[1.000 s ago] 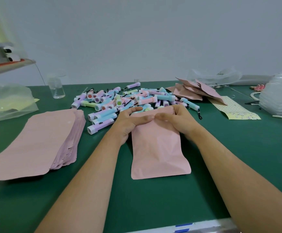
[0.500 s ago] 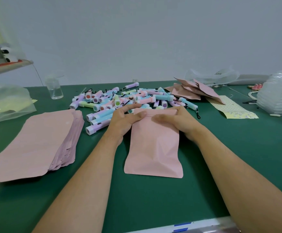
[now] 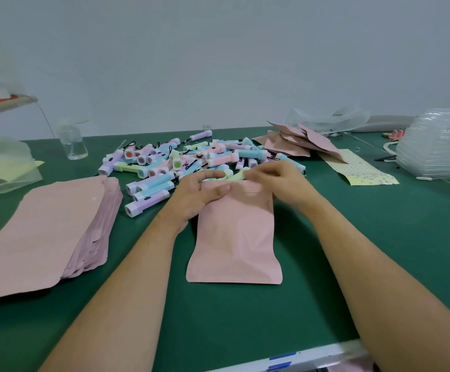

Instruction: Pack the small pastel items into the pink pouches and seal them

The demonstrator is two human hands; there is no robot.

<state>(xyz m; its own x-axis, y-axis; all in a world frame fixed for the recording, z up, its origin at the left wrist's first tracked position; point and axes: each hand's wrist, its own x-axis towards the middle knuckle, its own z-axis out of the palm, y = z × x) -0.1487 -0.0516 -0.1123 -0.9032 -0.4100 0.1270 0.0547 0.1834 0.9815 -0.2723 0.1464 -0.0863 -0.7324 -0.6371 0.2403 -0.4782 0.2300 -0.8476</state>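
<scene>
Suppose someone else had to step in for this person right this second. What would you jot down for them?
Left hand pinches the top edge of the pink pouch on the green table.
Right hand: blurred, at a pale green item by the pouch mouth; grip unclear.
Pile of pastel items behind; stack of flat pouches at left; heap of pouches far right, perhaps done.
Left to do: fill and seal this pouch, then the rest.

The surface (image 3: 379, 237) is dark green. A plain pink pouch (image 3: 234, 237) lies at centre, and a matching pink stack of pouches (image 3: 44, 224) at left. Above, the pastel items (image 3: 181, 162) are lilac, sky blue, mint and pink, with white ends. At right, a yellow sheet (image 3: 361, 169) is dotted and flowered.
</scene>
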